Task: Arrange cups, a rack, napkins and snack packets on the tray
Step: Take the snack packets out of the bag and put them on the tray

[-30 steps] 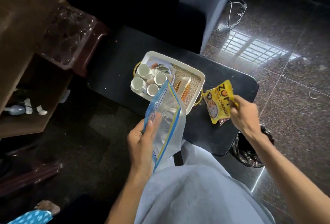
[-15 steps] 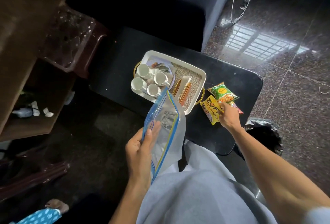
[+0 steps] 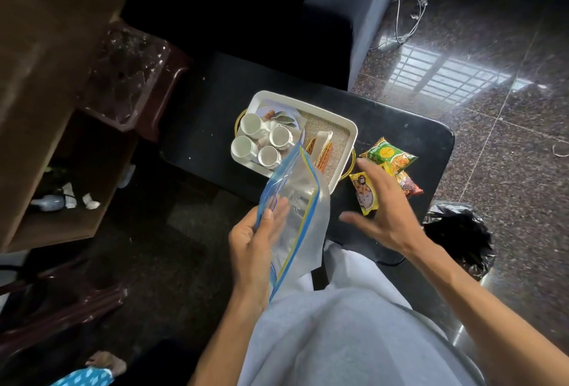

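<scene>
A wooden shelf (image 3: 61, 77) fills the far left, with a dark red plastic stool (image 3: 135, 77) just beside it at its 3 o'clock. Next comes the black desk (image 3: 215, 102), which carries a white tray (image 3: 308, 104). Four white cups (image 3: 250, 123) stand upright in a cluster at the tray's 9 o'clock end, partly on a patterned plate (image 3: 283, 114). At the tray's 3 o'clock end, on a woven mat, stands a rack (image 3: 321, 145) with a pale napkin in it. The left hand (image 3: 252, 244), at 6 o'clock from the tray, pinches the edge of a clear zip bag (image 3: 304, 201) between thumb and fingers; the bag rises in front of the tray's near rim. The right hand (image 3: 385, 213) is spread and slack, holding nothing, above the desk at 4 o'clock from the tray. Under and beyond its fingers lie the snack packets, off the tray on the desk: a yellow packet (image 3: 365, 193) nearest the tray, a green packet (image 3: 388, 153) at its 1 o'clock, and a red packet (image 3: 411, 185) at its 3 o'clock. A black bin bag (image 3: 462, 231) sits on the floor at 5 o'clock from the desk's corner.
</scene>
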A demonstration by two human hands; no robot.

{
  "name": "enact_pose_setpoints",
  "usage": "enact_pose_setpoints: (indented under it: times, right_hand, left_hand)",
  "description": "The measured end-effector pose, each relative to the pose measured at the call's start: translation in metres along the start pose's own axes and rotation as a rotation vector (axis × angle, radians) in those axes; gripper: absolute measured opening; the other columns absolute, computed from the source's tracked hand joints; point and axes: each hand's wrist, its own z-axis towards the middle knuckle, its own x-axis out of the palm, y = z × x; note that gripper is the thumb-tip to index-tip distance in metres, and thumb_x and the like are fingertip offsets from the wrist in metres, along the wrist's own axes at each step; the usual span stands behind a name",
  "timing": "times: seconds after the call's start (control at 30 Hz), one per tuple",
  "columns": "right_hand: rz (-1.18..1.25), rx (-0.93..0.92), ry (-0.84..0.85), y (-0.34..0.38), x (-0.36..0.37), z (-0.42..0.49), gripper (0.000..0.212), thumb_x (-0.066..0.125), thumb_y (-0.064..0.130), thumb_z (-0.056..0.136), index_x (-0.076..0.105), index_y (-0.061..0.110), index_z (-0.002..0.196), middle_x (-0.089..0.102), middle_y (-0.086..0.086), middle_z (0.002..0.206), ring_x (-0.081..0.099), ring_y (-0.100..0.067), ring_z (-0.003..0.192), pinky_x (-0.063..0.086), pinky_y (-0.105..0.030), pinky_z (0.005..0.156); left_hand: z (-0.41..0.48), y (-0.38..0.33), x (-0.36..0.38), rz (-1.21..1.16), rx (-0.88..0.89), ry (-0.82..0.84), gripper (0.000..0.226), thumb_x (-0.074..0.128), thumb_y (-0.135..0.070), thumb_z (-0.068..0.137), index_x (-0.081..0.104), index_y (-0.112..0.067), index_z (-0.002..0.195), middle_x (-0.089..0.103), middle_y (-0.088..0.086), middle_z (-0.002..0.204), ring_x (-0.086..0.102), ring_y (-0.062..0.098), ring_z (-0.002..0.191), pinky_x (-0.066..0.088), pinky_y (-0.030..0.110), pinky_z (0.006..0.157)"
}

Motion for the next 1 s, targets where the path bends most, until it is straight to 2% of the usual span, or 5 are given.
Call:
enact_pose_setpoints:
  times: [0.23, 0.47, 0.6, 0.73, 1.0]
  right_hand:
    - [0.361, -0.128, 0.152, 0.084, 0.044, -0.013, 0.105, 0.085, 0.042, 0.072, 0.021, 0.030, 0.154, 0.040, 0.009, 0.150, 0.043, -0.009, 0.138, 0.037, -0.021, 0.111]
    - [0.306, 0.168, -0.523, 0.099, 0.051, 0.012, 0.048, 0.067, -0.001, 0.077, 0.056, 0.029, 0.114, 0.063, 0.030, 0.099, 0.060, 0.010, 0.082, 0.047, -0.012, 0.070]
    - [0.767, 0.429, -0.819, 0.121, 0.044, 0.029, 0.029, 0.062, 0.007, 0.088, 0.057, 0.020, 0.114, 0.070, 0.012, 0.095, 0.063, -0.009, 0.076, 0.053, -0.029, 0.067]
    - [1.218, 0.706, -0.642, 0.150, 0.059, 0.032, 0.023, 0.060, 0.022, 0.098, 0.064, 0.014, 0.119, 0.076, -0.002, 0.102, 0.072, -0.017, 0.090, 0.059, -0.033, 0.075]
    - [1.588, 1.093, -0.085, 0.169, 0.103, 0.023, 0.042, 0.071, 0.015, 0.085, 0.065, 0.004, 0.125, 0.067, -0.020, 0.126, 0.061, -0.034, 0.122, 0.048, -0.046, 0.106]
  left_hand:
    - [-0.002, 0.005, 0.014, 0.208, -0.062, 0.244, 0.026, 0.051, -0.007, 0.104, 0.071, -0.012, 0.121, 0.077, 0.008, 0.116, 0.071, 0.024, 0.116, 0.056, 0.039, 0.102]
    - [0.010, -0.002, -0.013, 0.343, 0.237, -0.039, 0.027, 0.059, -0.039, 0.095, 0.067, -0.041, 0.121, 0.066, -0.015, 0.131, 0.061, -0.001, 0.123, 0.050, 0.021, 0.099]
    - [0.012, 0.017, -0.034, 0.299, -0.059, -0.083, 0.053, 0.065, -0.055, 0.092, 0.049, -0.046, 0.142, 0.046, -0.012, 0.155, 0.045, 0.003, 0.139, 0.040, 0.026, 0.108]
    - [0.029, 0.015, -0.031, -0.051, -0.433, 0.259, 0.102, 0.069, -0.083, 0.064, 0.043, -0.037, 0.151, 0.054, -0.001, 0.152, 0.053, 0.025, 0.139, 0.039, 0.058, 0.116]
    - [0.093, -0.017, -0.045, 0.034, -0.168, 0.460, 0.075, 0.083, -0.040, 0.066, 0.062, -0.019, 0.135, 0.068, 0.017, 0.131, 0.066, 0.033, 0.119, 0.055, 0.049, 0.099]
